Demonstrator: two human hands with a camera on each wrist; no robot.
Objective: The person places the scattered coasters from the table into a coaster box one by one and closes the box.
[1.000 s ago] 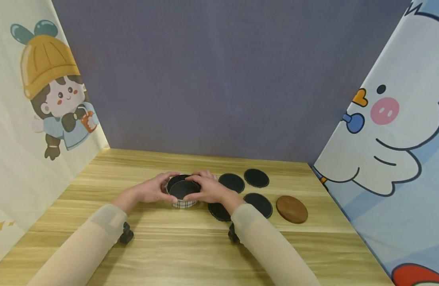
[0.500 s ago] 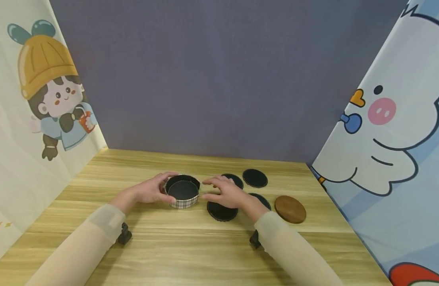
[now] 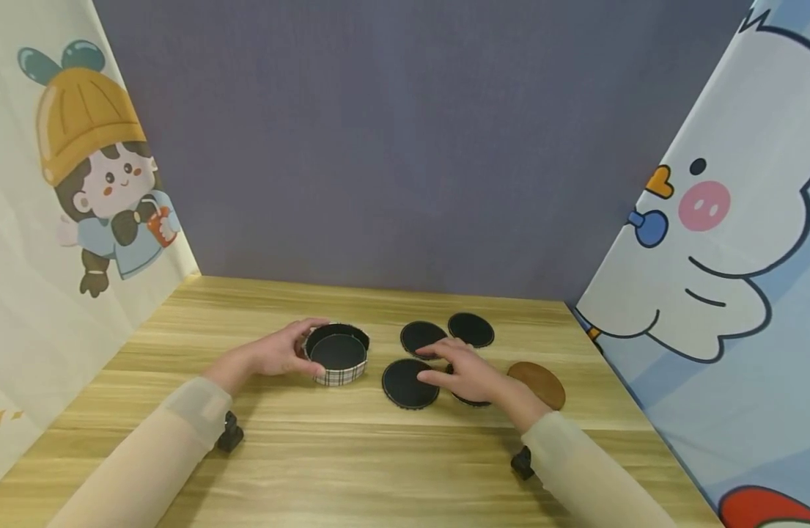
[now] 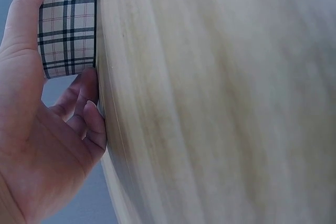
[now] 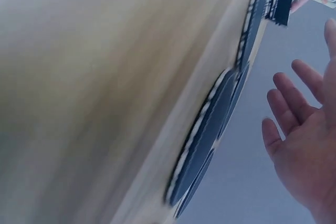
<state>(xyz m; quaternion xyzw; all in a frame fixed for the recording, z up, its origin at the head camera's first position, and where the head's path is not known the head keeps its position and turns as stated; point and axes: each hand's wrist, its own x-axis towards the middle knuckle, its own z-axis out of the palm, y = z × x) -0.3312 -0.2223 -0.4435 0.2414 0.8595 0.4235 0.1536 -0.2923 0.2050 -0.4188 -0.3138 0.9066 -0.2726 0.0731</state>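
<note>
A round holder [image 3: 340, 375] with a plaid outer wall and a black inside stands on the table, left of the middle. My left hand [image 3: 281, 349] grips its left side, thumb in front and fingers behind; in the left wrist view the plaid wall [image 4: 68, 30] stands on the wood. Over the coasters hovers my right hand [image 3: 469, 372], fingers spread and holding nothing. Beneath and beside it lie round black coasters: one at front left [image 3: 403, 386], one at back left [image 3: 418, 335], one at back right [image 3: 472, 329]. Another coaster [image 3: 469, 401] is mostly hidden under the hand.
A brown round disc [image 3: 543, 383] lies at the right of the coasters, partly behind my right wrist. A grey panel [image 3: 378, 147] closes off the back of the wooden table [image 3: 299, 469], with cartoon-printed panels at both sides.
My right hand has let go of the holder and moved right, over the coasters. The left hand has stayed on the holder, which stands where it was.
</note>
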